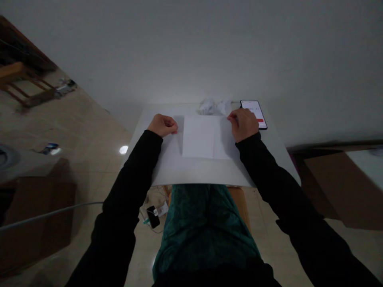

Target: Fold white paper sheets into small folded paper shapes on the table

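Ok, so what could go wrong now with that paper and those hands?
The sheet of white paper lies loose on the white tabletop, so it might slide if the right hand or left hand bumps it. The phone sits right beside the right hand, near the table's corner, so it could get knocked off. The crumpled paper behind the sheet might get in the way.
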`<state>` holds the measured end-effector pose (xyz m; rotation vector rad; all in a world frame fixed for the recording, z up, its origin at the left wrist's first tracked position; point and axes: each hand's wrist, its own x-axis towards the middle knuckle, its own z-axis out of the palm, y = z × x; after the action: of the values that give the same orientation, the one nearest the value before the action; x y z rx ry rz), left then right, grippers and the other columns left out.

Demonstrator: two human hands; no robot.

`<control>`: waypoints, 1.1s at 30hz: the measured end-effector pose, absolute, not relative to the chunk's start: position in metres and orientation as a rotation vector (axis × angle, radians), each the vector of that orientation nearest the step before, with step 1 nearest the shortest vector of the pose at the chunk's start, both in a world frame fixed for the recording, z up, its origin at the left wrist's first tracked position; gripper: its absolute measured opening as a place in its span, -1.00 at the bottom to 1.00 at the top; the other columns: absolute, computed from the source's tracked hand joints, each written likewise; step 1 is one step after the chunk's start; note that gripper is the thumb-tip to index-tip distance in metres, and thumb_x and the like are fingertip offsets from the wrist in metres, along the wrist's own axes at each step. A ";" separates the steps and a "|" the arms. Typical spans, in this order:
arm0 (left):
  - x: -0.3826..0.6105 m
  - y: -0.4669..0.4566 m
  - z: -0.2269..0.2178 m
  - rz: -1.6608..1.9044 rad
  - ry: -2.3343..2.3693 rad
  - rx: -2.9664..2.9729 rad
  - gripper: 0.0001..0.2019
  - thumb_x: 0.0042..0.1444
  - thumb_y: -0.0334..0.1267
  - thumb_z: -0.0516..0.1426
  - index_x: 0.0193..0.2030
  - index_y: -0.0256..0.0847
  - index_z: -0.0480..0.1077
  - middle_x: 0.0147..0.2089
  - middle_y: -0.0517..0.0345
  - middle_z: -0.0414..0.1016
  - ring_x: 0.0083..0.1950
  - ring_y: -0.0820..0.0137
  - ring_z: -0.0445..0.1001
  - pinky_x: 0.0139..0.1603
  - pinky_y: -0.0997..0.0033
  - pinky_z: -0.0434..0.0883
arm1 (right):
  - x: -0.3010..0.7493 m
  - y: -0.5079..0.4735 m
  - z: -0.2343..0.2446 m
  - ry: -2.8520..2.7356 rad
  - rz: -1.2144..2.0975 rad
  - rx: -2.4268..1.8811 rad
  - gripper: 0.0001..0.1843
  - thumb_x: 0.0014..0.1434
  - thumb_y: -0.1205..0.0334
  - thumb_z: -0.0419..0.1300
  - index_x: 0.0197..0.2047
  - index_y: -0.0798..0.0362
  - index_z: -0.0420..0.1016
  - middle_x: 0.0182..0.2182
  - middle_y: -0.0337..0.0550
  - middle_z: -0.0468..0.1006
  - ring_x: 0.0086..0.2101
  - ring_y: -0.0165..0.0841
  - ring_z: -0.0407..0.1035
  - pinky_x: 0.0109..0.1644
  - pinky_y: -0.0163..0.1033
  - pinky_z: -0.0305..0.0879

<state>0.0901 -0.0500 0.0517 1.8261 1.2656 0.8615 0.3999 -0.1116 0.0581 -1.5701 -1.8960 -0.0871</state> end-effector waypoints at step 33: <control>0.141 -0.081 0.067 1.111 1.226 2.210 -0.90 -0.14 -0.30 0.25 -0.44 -0.22 0.60 -0.50 0.17 0.58 -0.47 0.45 0.50 -0.34 0.44 0.43 | 0.360 -0.123 0.050 -2.044 -0.202 -1.272 -0.70 0.32 0.26 0.06 -0.39 0.01 0.54 -0.42 -0.13 0.59 -0.24 -0.21 0.40 -0.05 -0.05 0.18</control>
<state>0.1406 -0.0806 0.0671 2.2104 1.2258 1.1111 0.3597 -0.1233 0.0496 -1.2722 -2.0444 -0.2018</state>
